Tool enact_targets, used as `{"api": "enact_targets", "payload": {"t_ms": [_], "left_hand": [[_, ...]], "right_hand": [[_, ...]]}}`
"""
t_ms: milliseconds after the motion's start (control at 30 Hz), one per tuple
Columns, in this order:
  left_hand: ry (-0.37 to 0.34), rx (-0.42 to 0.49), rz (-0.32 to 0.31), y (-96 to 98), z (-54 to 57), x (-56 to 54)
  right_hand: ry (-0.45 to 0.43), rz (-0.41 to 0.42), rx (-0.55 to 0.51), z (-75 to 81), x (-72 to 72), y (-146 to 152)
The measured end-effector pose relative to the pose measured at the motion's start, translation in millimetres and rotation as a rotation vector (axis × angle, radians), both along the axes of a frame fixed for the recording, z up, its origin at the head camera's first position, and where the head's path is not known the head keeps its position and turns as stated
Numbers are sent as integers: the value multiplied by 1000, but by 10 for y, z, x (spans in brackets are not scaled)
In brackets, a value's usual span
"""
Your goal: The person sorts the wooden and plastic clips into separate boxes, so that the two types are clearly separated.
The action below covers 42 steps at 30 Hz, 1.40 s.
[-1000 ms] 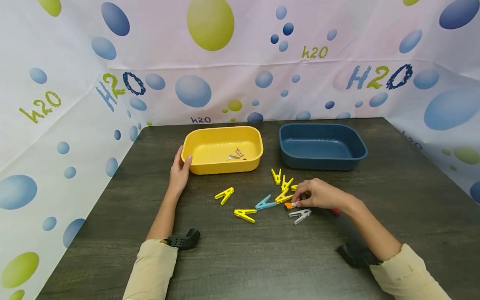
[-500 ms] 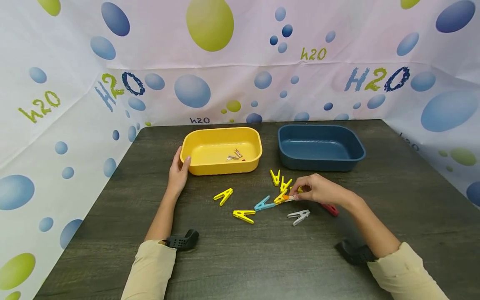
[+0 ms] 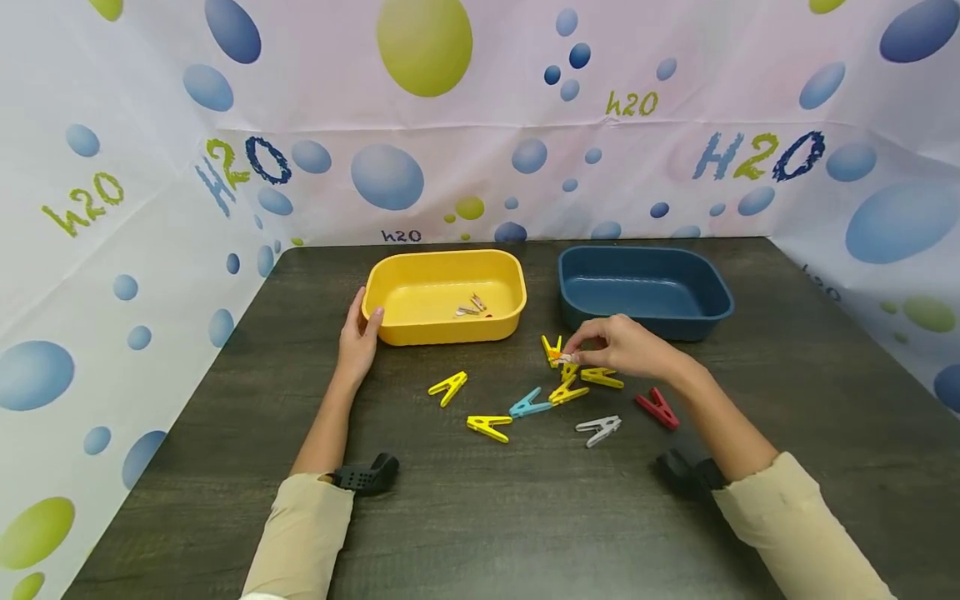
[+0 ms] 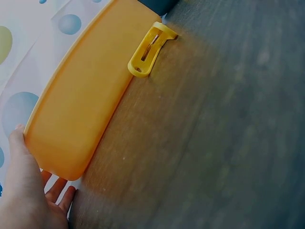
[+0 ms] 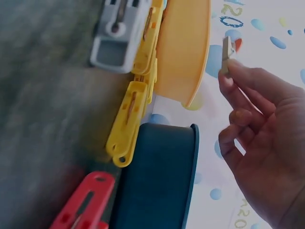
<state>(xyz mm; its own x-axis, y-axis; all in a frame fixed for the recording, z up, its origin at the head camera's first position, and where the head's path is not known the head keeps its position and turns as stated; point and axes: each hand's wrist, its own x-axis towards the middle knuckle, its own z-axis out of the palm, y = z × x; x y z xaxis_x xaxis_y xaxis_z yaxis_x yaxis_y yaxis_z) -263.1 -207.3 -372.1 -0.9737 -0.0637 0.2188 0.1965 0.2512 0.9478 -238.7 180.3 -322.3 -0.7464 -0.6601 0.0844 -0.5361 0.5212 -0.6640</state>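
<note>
between the right hand's [image 3: 626,346] thumb and fingertips, brought together in a pinch, is a small pale wooden-looking clip [image 5: 226,55], raised over the far v-shaped yellow plastic clothespins [image 3: 602,377]. since a second ago that hand has shifted far and left, fully uncovering the v-shaped red plastic clothespin [image 3: 657,409]; the small clip now seems picked up, though in neither tray. its long axis runs roughly left to right, orange end pointing left. nearer lies a grey plastic clothespin [image 3: 598,428]. farther left, the left hand [image 3: 356,342] loosely holds the deep yellow plastic tray [image 3: 442,335], thumb and fingers about its left near corner; a deep dark-blue plastic tray [image 3: 645,327] stands right.
</note>
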Motion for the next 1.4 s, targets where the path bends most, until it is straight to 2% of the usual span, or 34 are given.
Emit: {"api": "enact_targets", "payload": {"t_ms": [267,500,700,1000,1200,1400], "left_hand": [[-17,-21,6,-88,-132,-103],[-7,-34,10,23,36,18],[-8,-45,21,56,79,41],[-20,-41,19,44,71,57],[-31,-55,31,35,46,77],[-7,-49,20,40,48,50]], "right_hand": [[118,-36,20,122,-124,-186],[147,-61,22,246,-272,-376],[167,-66,19,279,-410,-532],[120,-59,13,259,-596,-760],[89,-56,-4,153,-750,-912],[112,-173,2,62,-909,-1058]]}}
